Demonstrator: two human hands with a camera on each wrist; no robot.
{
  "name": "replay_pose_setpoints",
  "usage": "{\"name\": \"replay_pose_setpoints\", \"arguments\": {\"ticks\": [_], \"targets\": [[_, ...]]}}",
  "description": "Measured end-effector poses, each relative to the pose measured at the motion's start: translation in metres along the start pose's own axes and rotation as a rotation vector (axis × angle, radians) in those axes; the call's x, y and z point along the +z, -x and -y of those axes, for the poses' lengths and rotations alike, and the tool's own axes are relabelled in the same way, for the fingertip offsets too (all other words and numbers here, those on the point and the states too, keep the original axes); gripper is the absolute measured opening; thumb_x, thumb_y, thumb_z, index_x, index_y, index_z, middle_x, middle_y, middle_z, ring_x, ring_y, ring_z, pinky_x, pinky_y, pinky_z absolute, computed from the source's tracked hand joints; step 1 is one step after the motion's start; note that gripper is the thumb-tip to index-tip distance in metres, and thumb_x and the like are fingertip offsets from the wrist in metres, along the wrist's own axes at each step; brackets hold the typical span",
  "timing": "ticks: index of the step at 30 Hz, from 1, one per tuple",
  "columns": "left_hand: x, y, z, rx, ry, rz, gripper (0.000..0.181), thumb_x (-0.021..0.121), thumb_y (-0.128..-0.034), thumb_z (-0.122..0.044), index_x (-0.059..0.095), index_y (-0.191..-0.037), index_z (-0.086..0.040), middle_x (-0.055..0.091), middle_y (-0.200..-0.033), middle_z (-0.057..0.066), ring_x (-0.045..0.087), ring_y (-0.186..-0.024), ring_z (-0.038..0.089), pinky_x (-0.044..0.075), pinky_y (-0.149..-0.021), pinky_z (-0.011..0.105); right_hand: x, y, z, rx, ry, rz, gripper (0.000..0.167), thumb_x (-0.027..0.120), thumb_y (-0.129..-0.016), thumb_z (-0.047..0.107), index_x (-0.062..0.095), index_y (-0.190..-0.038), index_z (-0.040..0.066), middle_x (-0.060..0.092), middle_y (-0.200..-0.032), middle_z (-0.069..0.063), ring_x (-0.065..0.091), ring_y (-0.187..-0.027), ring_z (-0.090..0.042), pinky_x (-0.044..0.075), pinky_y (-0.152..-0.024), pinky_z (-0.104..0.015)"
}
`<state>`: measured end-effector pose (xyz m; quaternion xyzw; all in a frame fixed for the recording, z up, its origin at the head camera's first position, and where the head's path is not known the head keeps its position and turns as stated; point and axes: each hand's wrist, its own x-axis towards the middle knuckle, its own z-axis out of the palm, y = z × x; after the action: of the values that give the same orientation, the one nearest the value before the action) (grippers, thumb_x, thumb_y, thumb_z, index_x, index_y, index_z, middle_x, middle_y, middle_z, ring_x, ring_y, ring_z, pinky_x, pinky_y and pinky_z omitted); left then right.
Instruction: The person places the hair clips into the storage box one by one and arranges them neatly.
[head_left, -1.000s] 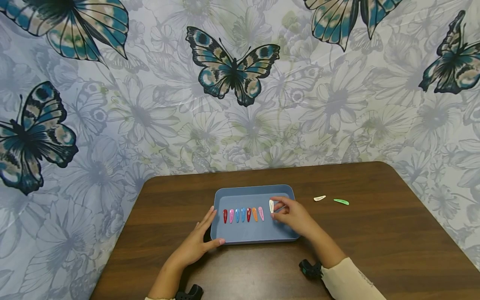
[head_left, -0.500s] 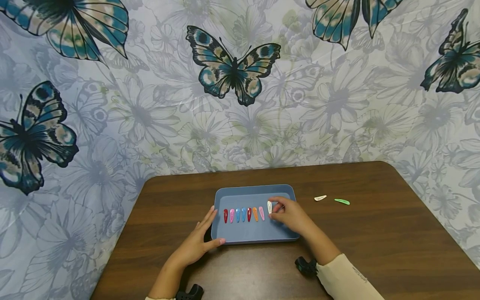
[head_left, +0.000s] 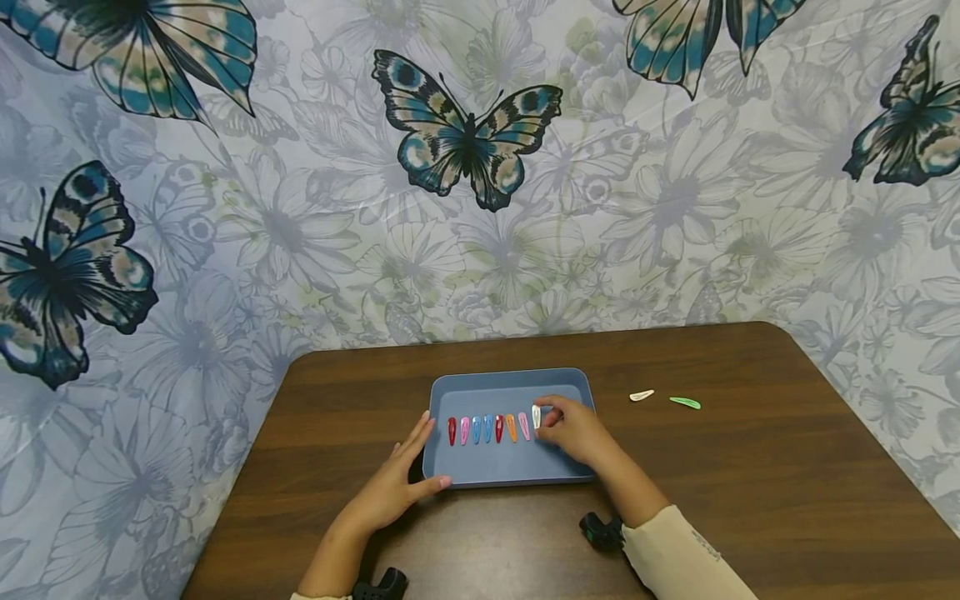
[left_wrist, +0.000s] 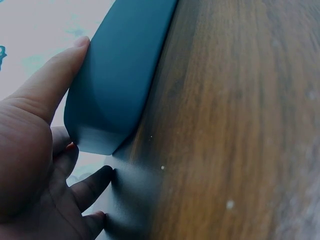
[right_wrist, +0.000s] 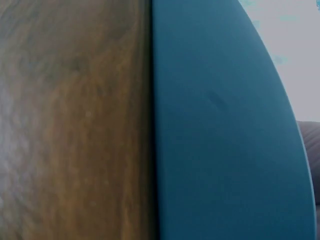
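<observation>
A row of several snap hair clips lies in a shallow blue tray [head_left: 510, 468]. From left they include a red clip [head_left: 452, 432], a pink clip, two blue clips, another red clip, an orange clip [head_left: 512, 427] and a second pink clip [head_left: 524, 427]. Just right of that last one, my right hand [head_left: 573, 432] pinches a white hair clip [head_left: 536, 416] between thumb and fingers, upright in line with the row. My left hand [head_left: 386, 492] rests spread against the tray's left end, thumb at the front rim; in the left wrist view its thumb [left_wrist: 65, 67] touches the tray wall.
On the brown table [head_left: 750, 492], right of the tray, lie another white clip [head_left: 642, 396] and a green clip [head_left: 685, 402]. A butterfly-patterned cloth [head_left: 465, 275] hangs behind the table. The right wrist view shows mostly the tray's outer wall [right_wrist: 225, 150].
My right hand has shifted slightly left with the white hair clip, bringing it closer to the last pink clip. The left hand and the tray stay nearly in place.
</observation>
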<state>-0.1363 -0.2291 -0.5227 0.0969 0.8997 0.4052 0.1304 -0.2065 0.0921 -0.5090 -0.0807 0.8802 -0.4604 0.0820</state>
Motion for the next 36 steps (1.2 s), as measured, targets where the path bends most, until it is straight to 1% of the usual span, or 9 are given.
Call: {"name": "replay_pose_setpoints", "arguments": {"ticks": [12, 19, 23, 28, 36], "targets": [[0.0, 0.0002, 0.0, -0.007, -0.004, -0.006, 0.098, 0.073, -0.0893, -0.05, 0.013, -0.164, -0.032, 0.0, -0.173, -0.008, 0.0, -0.158, 0.04, -0.003, -0.12, 0.072, 0.004, -0.0018, -0.0016, 0.007, 0.081, -0.007, 0.042, 0.084, -0.08, 0.01, 0.072, -0.12, 0.011, 0.062, -0.076, 0.002, 0.052, -0.065, -0.012, 0.041, -0.059, -0.026], [0.0003, 0.0005, -0.0006, -0.014, -0.008, -0.009, 0.098, 0.073, -0.0887, -0.051, 0.013, -0.164, -0.033, 0.001, -0.173, -0.008, -0.001, -0.158, 0.04, -0.003, -0.12, 0.072, 0.0055, -0.0018, -0.0033, 0.013, 0.082, 0.006, 0.042, 0.083, -0.08, 0.01, 0.072, -0.121, 0.011, 0.061, -0.074, 0.002, 0.052, -0.063, -0.013, 0.04, -0.058, -0.027], [0.0006, 0.0006, -0.0008, -0.017, -0.009, -0.01, 0.098, 0.074, -0.089, -0.05, 0.013, -0.164, -0.033, 0.001, -0.172, -0.009, -0.001, -0.158, 0.041, -0.003, -0.119, 0.072, 0.0063, -0.0012, -0.0039, 0.012, 0.093, 0.002, 0.042, 0.083, -0.08, 0.01, 0.072, -0.121, 0.011, 0.061, -0.074, 0.002, 0.051, -0.063, -0.013, 0.04, -0.057, -0.027], [0.0004, 0.0011, -0.0003, -0.016, -0.006, -0.008, 0.099, 0.073, -0.0879, -0.054, 0.013, -0.164, -0.033, 0.0, -0.172, -0.009, -0.002, -0.158, 0.041, -0.003, -0.119, 0.073, 0.0071, -0.0013, -0.0044, 0.012, 0.105, -0.005, 0.042, 0.084, -0.08, 0.01, 0.072, -0.12, 0.013, 0.061, -0.072, 0.003, 0.051, -0.062, -0.012, 0.039, -0.057, -0.027], [0.0002, -0.0001, 0.0008, 0.008, 0.001, -0.004, 0.098, 0.073, -0.0888, -0.052, 0.013, -0.164, -0.032, 0.0, -0.173, -0.008, 0.003, -0.158, 0.037, -0.003, -0.122, 0.069, 0.0075, -0.0011, -0.0044, 0.01, 0.106, 0.003, 0.042, 0.083, -0.08, 0.01, 0.071, -0.12, 0.011, 0.059, -0.071, 0.002, 0.05, -0.061, -0.012, 0.038, -0.055, -0.026]]}}
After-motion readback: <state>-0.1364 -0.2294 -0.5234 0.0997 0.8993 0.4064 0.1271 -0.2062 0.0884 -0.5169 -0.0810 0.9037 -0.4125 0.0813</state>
